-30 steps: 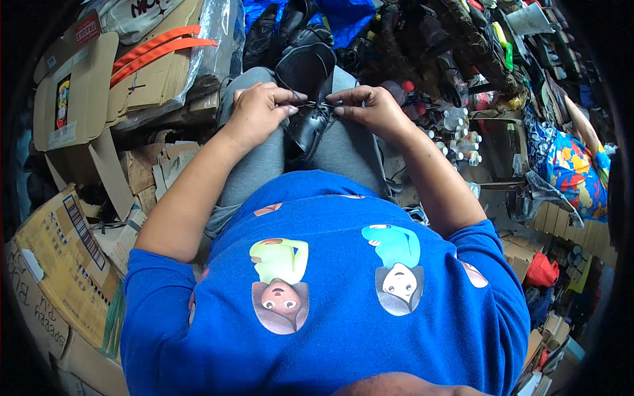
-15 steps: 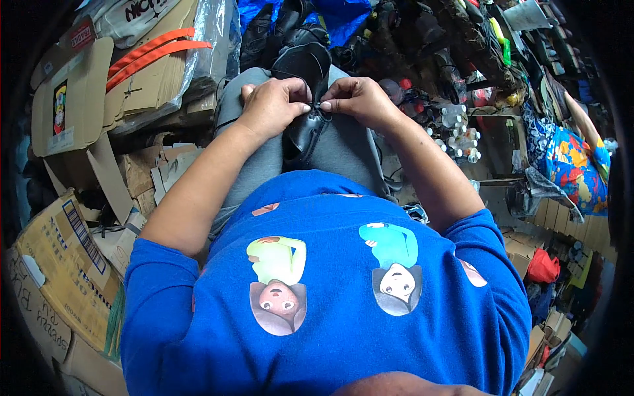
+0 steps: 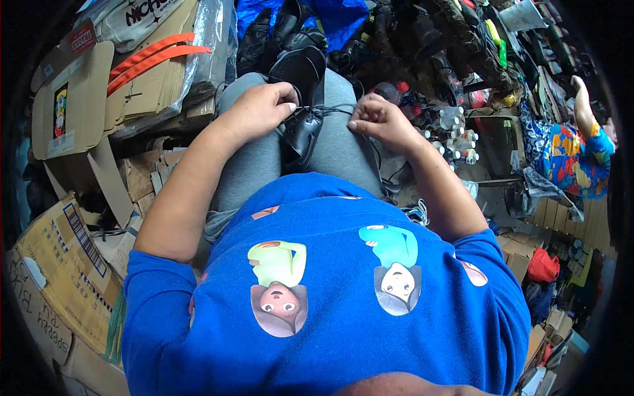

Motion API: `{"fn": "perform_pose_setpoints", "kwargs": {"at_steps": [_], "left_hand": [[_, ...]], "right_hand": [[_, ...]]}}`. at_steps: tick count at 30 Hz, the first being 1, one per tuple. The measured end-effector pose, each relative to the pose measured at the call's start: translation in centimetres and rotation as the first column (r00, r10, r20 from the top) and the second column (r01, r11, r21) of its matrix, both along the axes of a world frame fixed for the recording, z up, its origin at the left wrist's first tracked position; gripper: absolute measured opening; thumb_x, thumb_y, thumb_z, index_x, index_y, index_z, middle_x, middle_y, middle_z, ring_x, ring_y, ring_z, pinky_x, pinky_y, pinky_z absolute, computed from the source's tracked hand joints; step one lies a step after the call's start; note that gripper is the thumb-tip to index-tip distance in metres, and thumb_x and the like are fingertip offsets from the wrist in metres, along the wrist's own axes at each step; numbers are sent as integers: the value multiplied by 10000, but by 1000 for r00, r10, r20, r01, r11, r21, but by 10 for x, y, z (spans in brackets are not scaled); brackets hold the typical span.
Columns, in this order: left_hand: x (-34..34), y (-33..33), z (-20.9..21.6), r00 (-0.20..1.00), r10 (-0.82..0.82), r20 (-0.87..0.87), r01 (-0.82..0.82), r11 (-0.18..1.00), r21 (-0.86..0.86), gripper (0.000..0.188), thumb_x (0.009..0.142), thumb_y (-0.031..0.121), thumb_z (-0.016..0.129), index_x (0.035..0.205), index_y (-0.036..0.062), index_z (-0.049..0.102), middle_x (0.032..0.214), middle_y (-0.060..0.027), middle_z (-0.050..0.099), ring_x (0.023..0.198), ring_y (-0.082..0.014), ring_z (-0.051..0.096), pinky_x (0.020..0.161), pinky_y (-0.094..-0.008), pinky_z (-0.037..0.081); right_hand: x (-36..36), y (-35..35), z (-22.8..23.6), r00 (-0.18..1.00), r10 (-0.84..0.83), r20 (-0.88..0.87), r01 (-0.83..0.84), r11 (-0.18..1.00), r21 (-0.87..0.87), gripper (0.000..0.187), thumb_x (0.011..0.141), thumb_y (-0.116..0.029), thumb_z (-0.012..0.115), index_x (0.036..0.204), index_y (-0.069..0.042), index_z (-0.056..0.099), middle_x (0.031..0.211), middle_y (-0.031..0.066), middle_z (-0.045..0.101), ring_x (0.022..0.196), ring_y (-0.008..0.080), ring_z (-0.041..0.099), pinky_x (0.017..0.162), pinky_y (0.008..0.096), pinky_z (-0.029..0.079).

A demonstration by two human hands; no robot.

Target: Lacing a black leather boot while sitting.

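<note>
Blue printed shirt (image 3: 337, 270): filling the lower middle of the frame, nearly unchanged over the last second.
Grey trousers (image 3: 343, 158): spread just above the shirt, on both sides of the shoe.
Left hand (image 3: 257, 115): upper middle, just left of the shoe; grip pinched on the laces, shifted slightly left since half a second ago.
Right hand (image 3: 385, 122): right of the shoe, drawn away from the left hand after nearly meeting it half a second ago; grip curled, too small to tell whether closed on a strand.
Laces (image 3: 335, 109): stretched rightward in thin loose strands toward the right hand, bunched between both sets of fingertips before.
Black shoe (image 3: 304, 137): upper middle, between the thighs, toe toward the lower edge; less covered at the lacing than before.
Clear bottles (image 3: 465, 142): clustered right of the right hand, unchanged.
Other black shoes (image 3: 287, 23): piled at the top middle, beyond the knees.
Co-worker's forearm (image 3: 583, 112): far right, raised more upright than half a second ago.
</note>
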State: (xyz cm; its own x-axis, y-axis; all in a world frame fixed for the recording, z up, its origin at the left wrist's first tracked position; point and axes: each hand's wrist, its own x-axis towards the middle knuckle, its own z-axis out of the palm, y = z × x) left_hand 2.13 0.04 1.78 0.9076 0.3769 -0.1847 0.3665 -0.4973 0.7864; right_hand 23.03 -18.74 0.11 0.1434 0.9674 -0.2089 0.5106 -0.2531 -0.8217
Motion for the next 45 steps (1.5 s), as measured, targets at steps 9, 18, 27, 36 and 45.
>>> {"fn": "perform_pose_setpoints", "kwargs": {"at_steps": [9,18,27,36,45], "left_hand": [[13,3,0,986,-144,-81,145,989,5,127,869,110,515,944,21,566,716,-94,604,689,-186,598,661,-331,467],[13,2,-6,988,-135,-78,138,990,28,150,867,148,523,950,46,593,834,-179,639,802,-344,629,721,-425,470],[11,-2,3,981,-191,-31,192,946,261,129,864,165,525,894,44,559,845,-185,634,839,-392,601,737,-478,465],[6,2,-5,961,-260,97,194,878,438,99,850,154,536,891,66,557,779,-185,629,801,-370,616,713,-490,472],[2,2,-16,954,-264,140,171,868,467,68,845,143,547,868,81,530,741,-160,619,770,-351,613,704,-475,464]], "right_hand": [[1,-9,-1,980,-156,-127,147,986,-76,150,837,-117,696,924,-23,620,947,3,574,869,75,534,761,236,444],[7,-7,-18,949,-220,-225,217,975,-36,285,855,-136,679,1091,-27,564,964,13,587,912,91,536,830,256,434],[23,31,52,897,-78,434,-56,956,287,99,803,-84,645,867,-24,598,905,96,603,828,213,594,756,316,482],[-14,53,68,493,229,839,-435,900,11,113,823,-217,572,860,-132,637,842,38,637,897,232,613,835,397,409],[-20,59,47,379,354,855,-497,857,-135,100,831,-205,544,872,-146,614,746,18,633,835,215,614,776,374,382]]}}
